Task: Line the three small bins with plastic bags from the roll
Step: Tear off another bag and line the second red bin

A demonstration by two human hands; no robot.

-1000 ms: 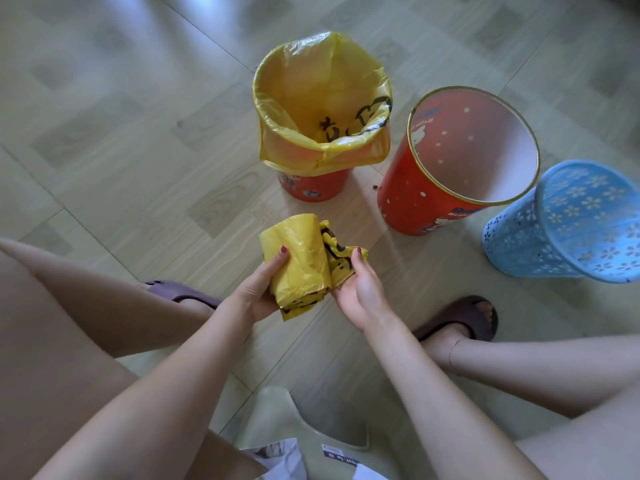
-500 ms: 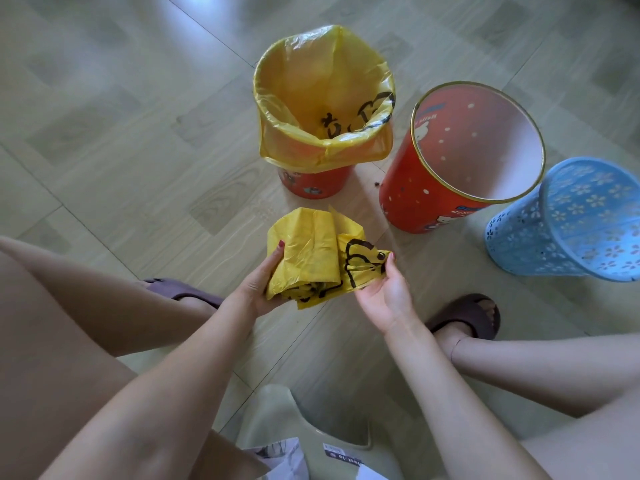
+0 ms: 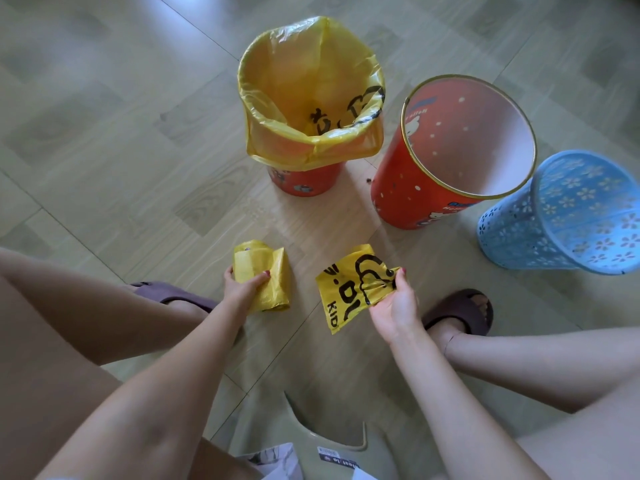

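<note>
1. The yellow roll of bags (image 3: 263, 278) is gripped by the left hand (image 3: 242, 289), low over the floor (image 3: 104, 133).
2. A separate folded yellow bag (image 3: 349, 289) with black print is pinched between thumb and fingers of the right hand (image 3: 394, 306), well apart from the roll.
3. A small red bin (image 3: 304, 180) is already lined with a yellow bag (image 3: 308, 95).
4. A larger red bin (image 3: 408, 188) and a blue perforated bin (image 3: 561, 220), just beside each other, are seen unlined.
</note>
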